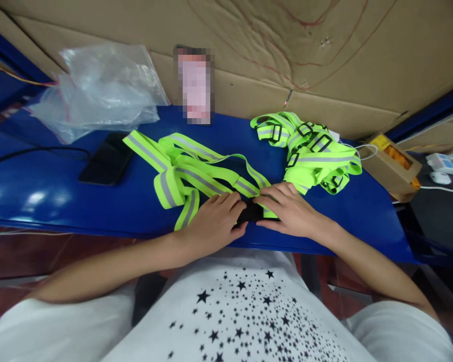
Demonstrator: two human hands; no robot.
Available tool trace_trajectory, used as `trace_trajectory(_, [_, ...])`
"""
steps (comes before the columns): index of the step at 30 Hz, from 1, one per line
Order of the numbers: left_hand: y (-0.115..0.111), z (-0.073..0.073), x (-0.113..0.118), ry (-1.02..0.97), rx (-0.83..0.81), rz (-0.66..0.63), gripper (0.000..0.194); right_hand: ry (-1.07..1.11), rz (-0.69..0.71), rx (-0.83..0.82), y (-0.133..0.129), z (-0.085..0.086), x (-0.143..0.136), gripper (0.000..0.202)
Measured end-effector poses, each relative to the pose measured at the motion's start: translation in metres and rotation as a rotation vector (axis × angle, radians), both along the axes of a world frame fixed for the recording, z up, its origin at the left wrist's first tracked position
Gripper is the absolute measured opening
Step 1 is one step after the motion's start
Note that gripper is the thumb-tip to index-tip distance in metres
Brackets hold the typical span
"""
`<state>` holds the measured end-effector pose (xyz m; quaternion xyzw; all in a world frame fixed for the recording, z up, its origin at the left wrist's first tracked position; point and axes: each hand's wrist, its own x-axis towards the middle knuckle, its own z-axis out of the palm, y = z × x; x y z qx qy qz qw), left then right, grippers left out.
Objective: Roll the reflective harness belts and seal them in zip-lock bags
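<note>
Near the front edge of the blue table, my left hand (213, 221) is closed on the left end of a small black piece (250, 212). My right hand (289, 211) grips the right side of that piece, where a neon-yellow strap with a grey stripe meets it. The loose neon straps (196, 173) spread over the table to the left and behind my hands. Behind my right hand lies a bundle of similar neon straps (317, 153) with black buckles. The undersides of my fingers are hidden.
Clear plastic bags (105, 90) lie at the back left, near a black phone (107, 160). A blurred-out phone (196, 88) leans on the cardboard wall (249, 95). An open cardboard box (392, 168) and white cabled items (443, 168) are at the right.
</note>
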<state>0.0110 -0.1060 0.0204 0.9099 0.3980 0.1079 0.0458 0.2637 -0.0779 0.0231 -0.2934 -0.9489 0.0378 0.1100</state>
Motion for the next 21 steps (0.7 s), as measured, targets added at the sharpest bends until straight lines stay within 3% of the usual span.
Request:
trace_trajectory(12, [-0.005,-0.007,-0.015,-0.135,-0.059,0.054,0.016,-0.016,-0.027,-0.116,-0.005,0.009,-0.006,0.040])
trace_trajectory(16, [-0.016,0.002,-0.043,-0.177,-0.076,0.042,0.019,-0.059,-0.071,-0.154,-0.001,0.013,0.003,0.070])
trace_trajectory(19, [-0.027,0.015,-0.075,-0.398,-0.084,0.103,0.027,-0.109,-0.060,-0.175,0.003,0.018,0.016,0.076])
trace_trajectory(21, [-0.032,0.023,-0.097,-0.703,-0.059,0.265,0.030,-0.108,-0.051,-0.164,0.002,0.022,0.025,0.064])
